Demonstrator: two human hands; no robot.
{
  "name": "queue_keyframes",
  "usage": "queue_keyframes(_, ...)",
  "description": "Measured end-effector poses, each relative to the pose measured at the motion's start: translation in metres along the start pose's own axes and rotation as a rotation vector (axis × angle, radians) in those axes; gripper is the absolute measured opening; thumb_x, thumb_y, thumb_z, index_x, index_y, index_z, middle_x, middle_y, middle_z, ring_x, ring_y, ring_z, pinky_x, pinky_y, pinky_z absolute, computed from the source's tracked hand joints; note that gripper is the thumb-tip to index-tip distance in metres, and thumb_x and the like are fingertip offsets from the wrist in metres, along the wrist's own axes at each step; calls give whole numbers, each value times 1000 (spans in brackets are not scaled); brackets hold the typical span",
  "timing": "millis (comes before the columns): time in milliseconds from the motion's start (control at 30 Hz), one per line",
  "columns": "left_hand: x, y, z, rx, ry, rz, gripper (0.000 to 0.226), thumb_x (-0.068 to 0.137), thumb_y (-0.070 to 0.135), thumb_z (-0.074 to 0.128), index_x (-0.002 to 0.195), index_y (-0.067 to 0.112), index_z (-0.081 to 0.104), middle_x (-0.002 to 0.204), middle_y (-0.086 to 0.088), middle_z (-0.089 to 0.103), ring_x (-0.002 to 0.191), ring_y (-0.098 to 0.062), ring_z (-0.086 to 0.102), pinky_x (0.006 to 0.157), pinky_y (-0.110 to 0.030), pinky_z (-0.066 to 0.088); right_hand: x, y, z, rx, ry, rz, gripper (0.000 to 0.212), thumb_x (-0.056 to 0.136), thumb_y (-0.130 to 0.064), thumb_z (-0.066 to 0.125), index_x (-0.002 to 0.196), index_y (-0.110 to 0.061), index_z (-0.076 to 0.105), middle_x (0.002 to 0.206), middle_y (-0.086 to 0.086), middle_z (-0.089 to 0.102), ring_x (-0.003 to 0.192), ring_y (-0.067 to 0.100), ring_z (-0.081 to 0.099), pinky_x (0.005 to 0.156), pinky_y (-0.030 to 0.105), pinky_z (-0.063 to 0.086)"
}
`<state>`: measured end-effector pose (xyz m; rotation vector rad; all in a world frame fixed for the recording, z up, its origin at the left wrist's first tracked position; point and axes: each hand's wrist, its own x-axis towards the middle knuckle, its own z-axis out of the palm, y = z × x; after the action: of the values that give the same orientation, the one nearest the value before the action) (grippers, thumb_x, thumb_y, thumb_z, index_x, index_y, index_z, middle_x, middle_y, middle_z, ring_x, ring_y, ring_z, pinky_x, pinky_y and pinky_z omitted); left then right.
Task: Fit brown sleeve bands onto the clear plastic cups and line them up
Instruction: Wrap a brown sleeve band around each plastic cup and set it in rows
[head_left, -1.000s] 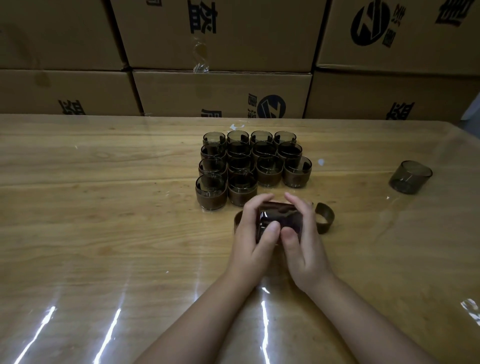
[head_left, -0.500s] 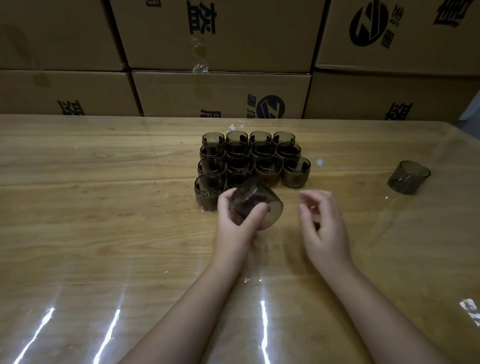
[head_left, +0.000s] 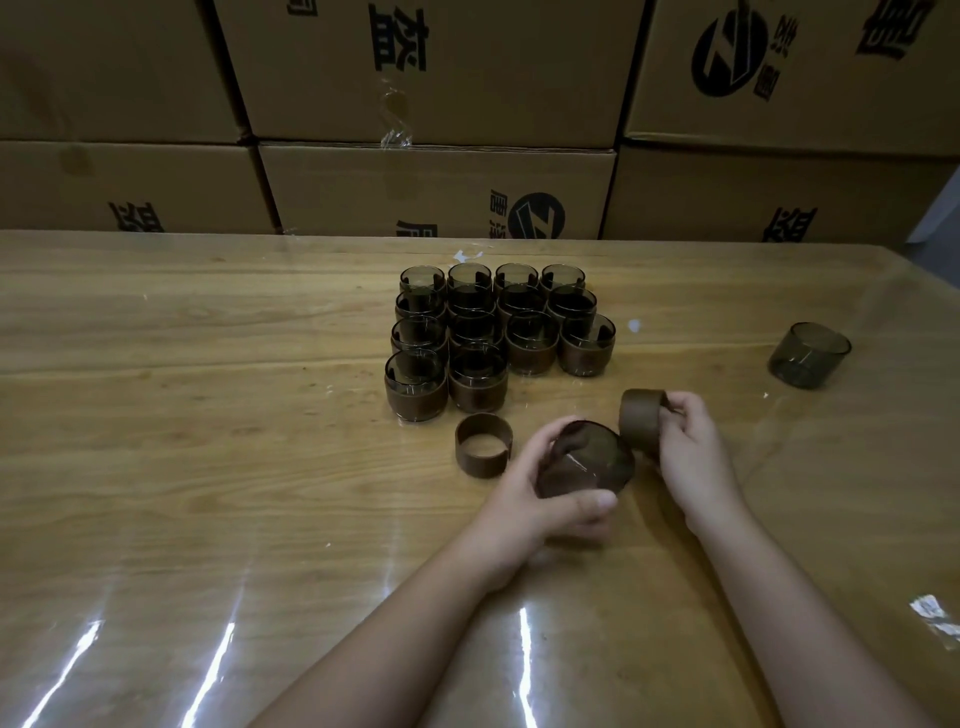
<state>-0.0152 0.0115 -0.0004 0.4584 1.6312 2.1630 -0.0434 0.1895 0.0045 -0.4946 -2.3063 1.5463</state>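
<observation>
Sideways, the left hand (head_left: 540, 501) grips the cup (head_left: 589, 462) — axis aimed at the band (head_left: 641, 422) the right hand (head_left: 693, 454) pinches.

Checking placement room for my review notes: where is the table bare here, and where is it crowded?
Bare: the table left of the banded cups; the stretch between them and the lone cup; the gap beside the two front cups. Crowded: between the loose band, the left hand and the right hand.

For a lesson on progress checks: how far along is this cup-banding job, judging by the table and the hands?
Done: a block of banded cups stands in rows. In hand: the left hand grips a bare cup; the right hand pinches a band, not yet on. Left: a spare band and a lone bare cup.
</observation>
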Motion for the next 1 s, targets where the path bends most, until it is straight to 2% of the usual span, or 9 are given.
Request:
queue_keyframes(67,2,0,-3,-98,13,-23,62,73,6,74,128,27,52,132,-16,53,110,-38,62,69,-36,58,-7,-7,5,188,-26,-15,17,102,-20,40,99,-29,55,87,-4,64,76,5,58,57,22,43)
queue_keyframes(133,3,2,-5,-92,84,14,63,72,8,74,128,26,51,130,-13,55,106,-32,65,67,-34,58,-16,-15,7,275,-44,-94,27,102,-21,40,89,-38,56,75,-15,62,63,-8,56,51,16,44)
queue_keyframes(300,3,4,-8,-45,221,109,66,71,12,72,131,25,47,127,-4,55,101,-12,66,67,-31,58,-33,-23,11,396,-196,-219,22,90,-41,42,81,-43,62,66,-14,58,55,2,52,40,17,37)
queue_keyframes(533,3,3,-9,74,185,96,88,61,47,77,138,22,41,132,-7,48,114,-15,60,76,-35,58,-47,-24,16,249,-174,-549,20,92,-35,43,98,-30,61,86,-25,62,83,-3,58,74,8,42)
queue_keyframes(633,2,1,-7,259,173,135,90,55,67,75,132,35,42,136,-6,42,124,-16,50,83,-25,54,-48,-25,16,194,-161,-587,19,91,-35,44,101,-33,60,94,-20,62,93,0,58,79,12,44)
queue_keyframes(767,2,3,-7,302,185,195,68,66,54,65,127,33,45,135,-13,45,120,-14,52,79,-15,51,-50,-25,18,176,-190,-619,21,92,-35,43,104,-33,60,98,-5,62,94,4,58,79,13,44)
queue_keyframes(867,1,3,-8,237,195,183,67,65,51,66,126,30,47,134,-16,44,118,-25,54,71,-30,59,-52,-28,20,216,-212,-598,26,94,-37,40,106,-33,63,100,-4,56,95,-1,56,80,9,43)
queue_keyframes(933,0,4,-8,246,221,182,68,64,51,67,126,30,48,132,-15,45,119,-32,53,76,-49,59,-54,-30,21,255,-251,-507,33,92,-45,38,108,-33,64,108,0,52,100,-5,53,83,6,41)
queue_keyframes(1000,0,4,-9,279,240,190,70,65,51,68,127,28,49,131,-14,47,119,-31,54,82,-55,56,-56,-30,24,277,-331,-398,43,88,-56,35,117,-36,60,121,-6,56,113,-7,51,90,5,38)
